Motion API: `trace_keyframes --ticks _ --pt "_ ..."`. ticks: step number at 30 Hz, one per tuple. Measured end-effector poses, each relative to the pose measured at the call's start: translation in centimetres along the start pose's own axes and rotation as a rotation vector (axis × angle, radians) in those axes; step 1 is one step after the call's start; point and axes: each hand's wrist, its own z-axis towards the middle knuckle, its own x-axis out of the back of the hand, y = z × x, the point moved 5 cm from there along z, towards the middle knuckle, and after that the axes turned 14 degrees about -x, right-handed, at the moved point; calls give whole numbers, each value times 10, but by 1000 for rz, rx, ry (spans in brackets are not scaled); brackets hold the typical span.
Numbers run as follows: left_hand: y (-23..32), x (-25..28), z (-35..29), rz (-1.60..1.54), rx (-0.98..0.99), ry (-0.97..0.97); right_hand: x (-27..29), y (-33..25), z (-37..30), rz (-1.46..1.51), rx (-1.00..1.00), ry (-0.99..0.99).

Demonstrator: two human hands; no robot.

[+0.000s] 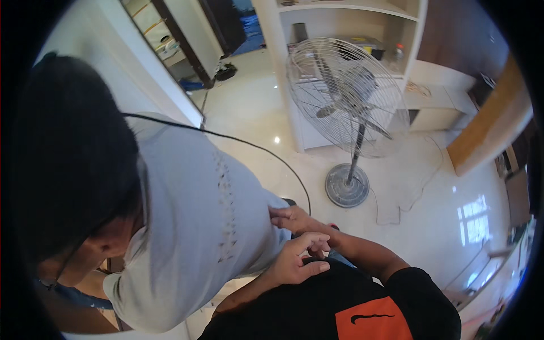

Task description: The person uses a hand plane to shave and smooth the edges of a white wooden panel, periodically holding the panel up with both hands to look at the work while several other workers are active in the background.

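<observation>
Close on my left stands another person in a light grey shirt with a strip of small dark patterning down the back. My right hand reaches across to the shirt's lower side, its thumb and fingers pinching the cloth there. In front of my black shirt, my left hand is held with loosely bent fingers, the thumb apart, nothing in it. A thin black cable runs from behind the person's neck, arcs over the floor and drops behind my right hand; its lower end is hidden.
A grey pedestal fan with a wide wire cage stands ahead on the glossy tiled floor, its cord trailing rightward. Behind it is a white shelf unit. A tan curved pillar rises at the right, and a doorway opens at the far left.
</observation>
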Motion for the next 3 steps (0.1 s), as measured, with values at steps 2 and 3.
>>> trace_keyframes --ticks 2,3 --pt "-16 17 20 12 -20 106 8 -17 15 -154 59 -110" --pt "-22 27 31 17 -42 180 23 -20 23 -160 53 -140"
